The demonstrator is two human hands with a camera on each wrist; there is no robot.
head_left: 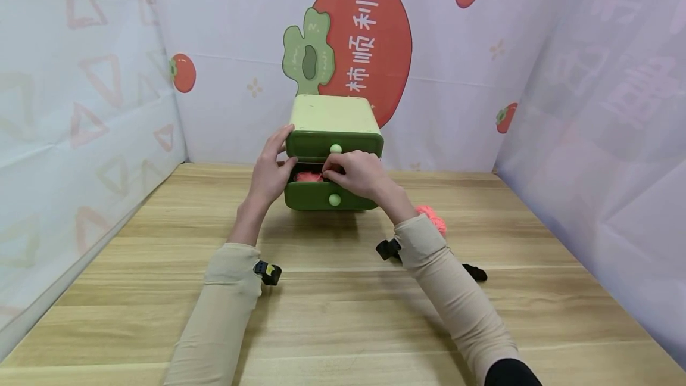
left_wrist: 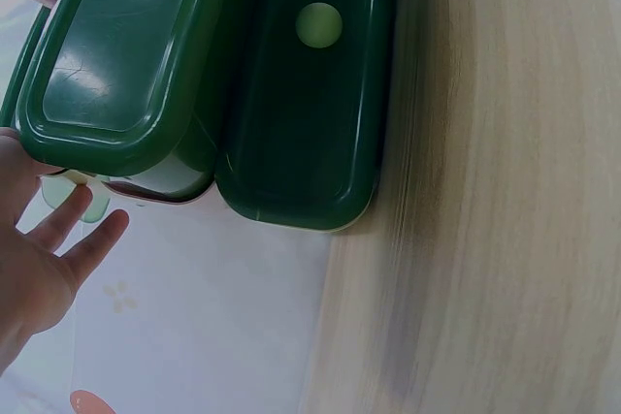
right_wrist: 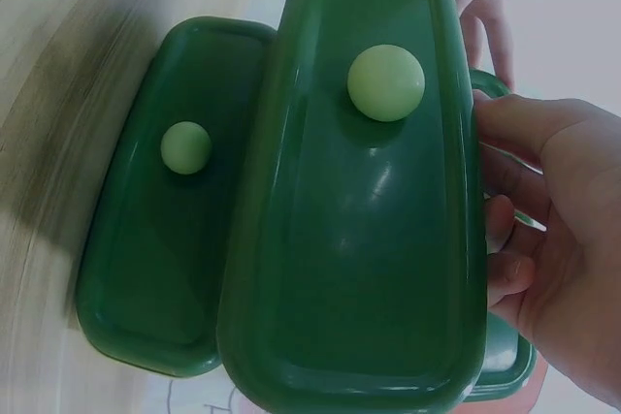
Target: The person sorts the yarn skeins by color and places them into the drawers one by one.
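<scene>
A small cabinet (head_left: 332,115) has a pale yellow-green top and dark green drawers with round light-green knobs. One drawer (head_left: 311,196) is pulled out, and something pink (head_left: 308,177) shows inside. My left hand (head_left: 270,171) rests at the cabinet's left side, its fingers spread and straight in the left wrist view. Over the open drawer reaches my right hand (head_left: 359,174), thumb and fingers bent together at the opening beside the pink thing. In the right wrist view those curled fingers are right at the drawer's edge; I cannot tell what they hold.
Partly hidden behind my right forearm, a ball of pink yarn (head_left: 433,219) lies on the wooden table (head_left: 321,314). A black piece (head_left: 475,272) shows beyond that sleeve. Printed cloth walls (head_left: 230,118) enclose the table at the back and sides.
</scene>
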